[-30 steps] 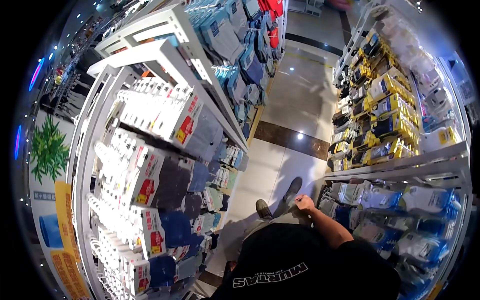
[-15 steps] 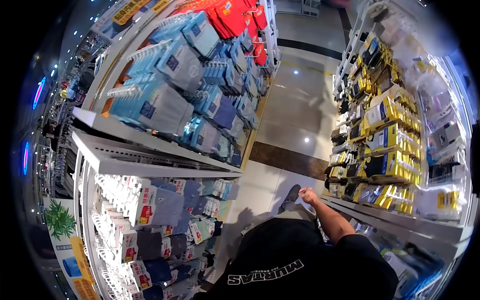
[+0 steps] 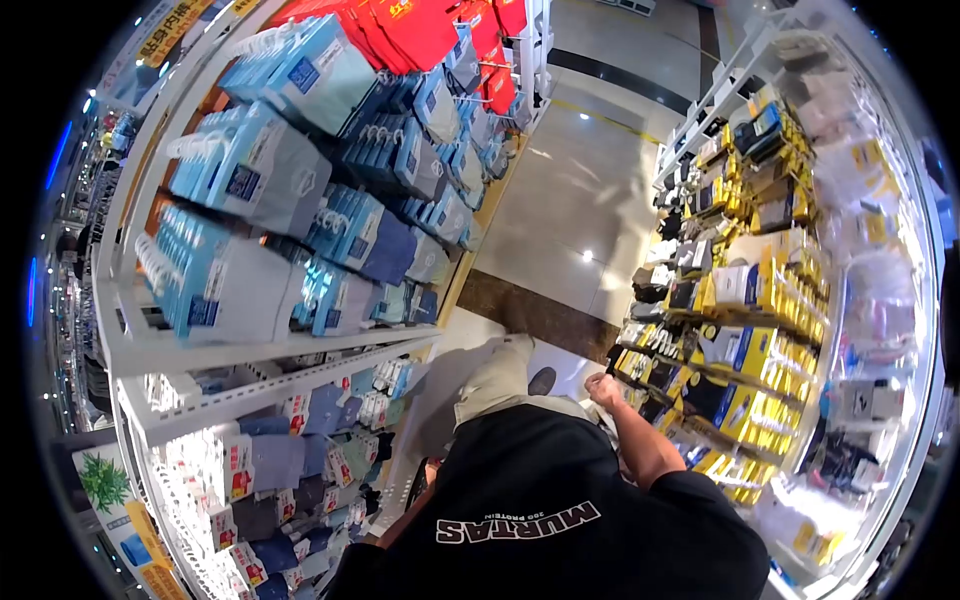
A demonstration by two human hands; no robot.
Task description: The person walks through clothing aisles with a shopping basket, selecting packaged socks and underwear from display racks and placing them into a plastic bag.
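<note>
My right hand [image 3: 603, 388] hangs in front of me over the aisle, its fingers curled in, and nothing shows in it. Closest to it are the yellow-and-black hanging packs [image 3: 735, 400] on the right rack, apart from the fingers. On my left side a forearm [image 3: 408, 517] shows beside my black T-shirt [image 3: 600, 470]. My left hand is mostly hidden low by the left rack, and its fingers cannot be made out. Packs of folded grey and blue garments with red-and-white labels [image 3: 275, 465] hang near that arm.
Blue-carded garment packs [image 3: 250, 165] fill the upper left rack, with red packs [image 3: 405, 30] beyond. A white shelf edge [image 3: 270, 385] juts out on the left. Clear plastic packs [image 3: 865, 310] hang far right. The tiled floor [image 3: 565, 200] runs ahead, crossed by a dark band [image 3: 530, 308].
I have stepped forward along the aisle, and the racks have shifted in view. My other leg is now in front. A left forearm has come into view; my right hand stays curled.
</note>
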